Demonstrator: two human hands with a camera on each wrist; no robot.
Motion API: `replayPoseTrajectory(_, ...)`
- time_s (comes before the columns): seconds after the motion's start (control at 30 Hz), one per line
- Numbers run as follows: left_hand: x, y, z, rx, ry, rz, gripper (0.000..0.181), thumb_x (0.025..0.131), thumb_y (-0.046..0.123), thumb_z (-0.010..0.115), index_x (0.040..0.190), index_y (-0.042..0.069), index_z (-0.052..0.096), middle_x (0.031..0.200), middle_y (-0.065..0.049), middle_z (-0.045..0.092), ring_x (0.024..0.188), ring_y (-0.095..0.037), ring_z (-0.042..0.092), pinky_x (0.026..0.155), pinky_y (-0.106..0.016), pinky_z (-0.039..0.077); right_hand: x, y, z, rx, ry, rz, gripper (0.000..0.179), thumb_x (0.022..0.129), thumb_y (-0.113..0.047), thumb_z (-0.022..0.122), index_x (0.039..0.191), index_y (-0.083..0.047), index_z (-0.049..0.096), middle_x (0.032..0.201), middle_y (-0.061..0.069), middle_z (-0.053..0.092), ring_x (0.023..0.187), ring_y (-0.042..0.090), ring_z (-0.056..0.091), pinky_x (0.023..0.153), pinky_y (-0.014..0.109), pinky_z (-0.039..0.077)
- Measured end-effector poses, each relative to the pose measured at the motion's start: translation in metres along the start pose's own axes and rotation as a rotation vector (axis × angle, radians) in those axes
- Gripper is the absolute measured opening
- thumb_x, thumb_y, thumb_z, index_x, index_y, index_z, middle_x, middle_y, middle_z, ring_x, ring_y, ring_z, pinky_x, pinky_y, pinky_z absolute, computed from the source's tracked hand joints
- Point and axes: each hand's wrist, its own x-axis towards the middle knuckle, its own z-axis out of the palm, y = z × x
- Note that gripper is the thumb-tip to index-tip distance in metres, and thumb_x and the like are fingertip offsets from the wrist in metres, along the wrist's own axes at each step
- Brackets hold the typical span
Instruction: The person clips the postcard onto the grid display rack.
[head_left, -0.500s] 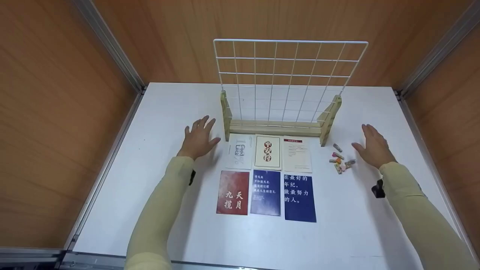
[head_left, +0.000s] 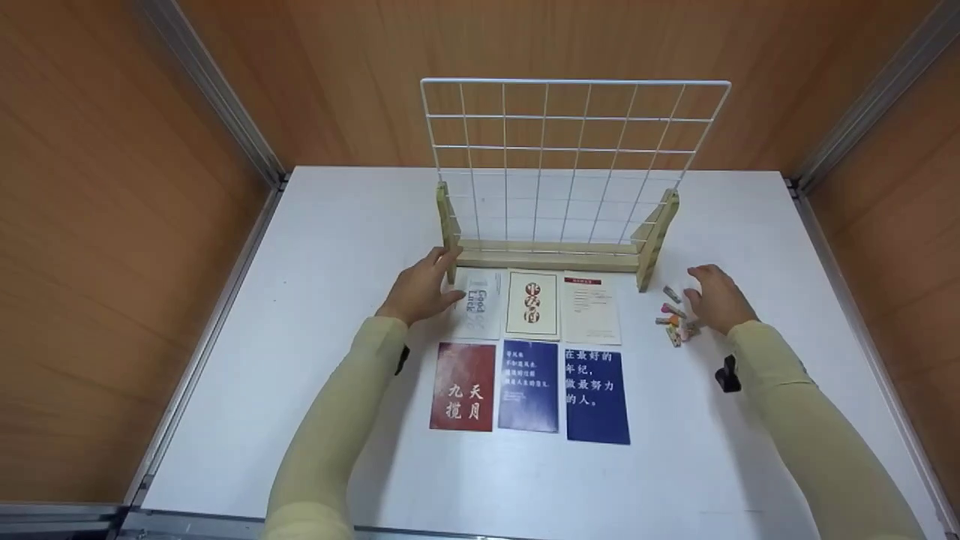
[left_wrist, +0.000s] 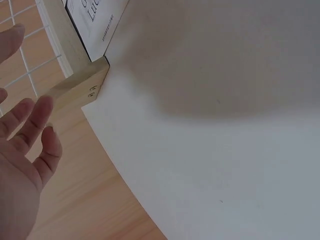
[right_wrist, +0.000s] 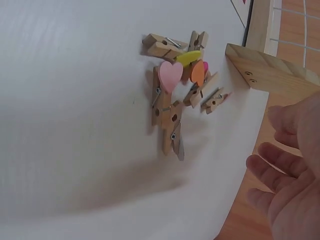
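Note:
My left hand hovers beside the left wooden foot of a stand. Its fingers are loosely bent and hold nothing; the left wrist view shows a gap between thumb and fingers. On the right, my right hand hangs just past a small pile of mini wooden clothespins, also without anything in it. Coloured hearts, such as a pink heart, sit on some of these clothespins. A white wire grid stands leaning back in the wooden base.
Before the stand lie two rows of cards: a "Good Luck" card, a cream card and a white printed card behind; a red card and two blue cards in front. Wood-grain panels enclose the white table.
My left hand has moved right, up to the stand's left foot. My right hand has moved left toward the clothespins, and its fingers are more bent. The cards and stand stay in place.

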Motion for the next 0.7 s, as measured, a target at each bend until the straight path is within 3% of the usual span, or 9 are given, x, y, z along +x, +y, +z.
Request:
replayPoseTrajectory(0.17,0.007,0.007,0.006,0.007,-0.093,-0.017,0.080,0.084,0.031,0.081,0.151,0.016,0.040,0.146,-0.013,0.046,0.105,-0.032,0.065,0.091,-0.046,0.051,0.006,0.000,0.008,0.020,-0.005,0.041,0.041,0.098,-0.003,0.055,0.133,0.017,0.049,0.129,0.038,0.047,0.125,0.053,0.043,0.105,0.060,0.035)
replayPoseTrajectory(0.37,0.020,0.015,0.008,0.080,-0.180,-0.032,0.083,0.081,0.034,0.083,0.151,0.018,0.040,0.149,-0.015,0.043,0.100,-0.035,0.066,0.089,-0.049,0.052,0.015,-0.001,0.016,0.054,0.003,0.099,0.042,0.098,-0.005,0.055,0.133,0.017,0.048,0.126,0.037,0.050,0.121,0.052,0.047,0.102,0.061,0.037)
replayPoseTrajectory(0.5,0.024,0.020,0.012,0.135,-0.205,-0.035,0.077,0.082,0.033,0.082,0.147,0.017,0.046,0.149,-0.016,0.044,0.096,-0.036,0.067,0.087,-0.050,0.052,0.017,0.001,0.022,0.035,0.038,0.061,0.040,0.098,-0.006,0.056,0.131,0.016,0.051,0.121,0.038,0.053,0.116,0.054,0.049,0.099,0.062,0.039)
replayPoseTrajectory(0.7,0.021,0.020,0.021,0.244,-0.301,-0.076,0.078,0.080,0.043,0.080,0.146,0.013,0.050,0.144,-0.015,0.049,0.103,-0.034,0.066,0.090,-0.046,0.052,0.023,0.001,0.032,-0.017,0.002,-0.009,0.039,0.098,-0.005,0.056,0.131,0.013,0.053,0.124,0.039,0.051,0.114,0.055,0.050,0.099,0.063,0.039)
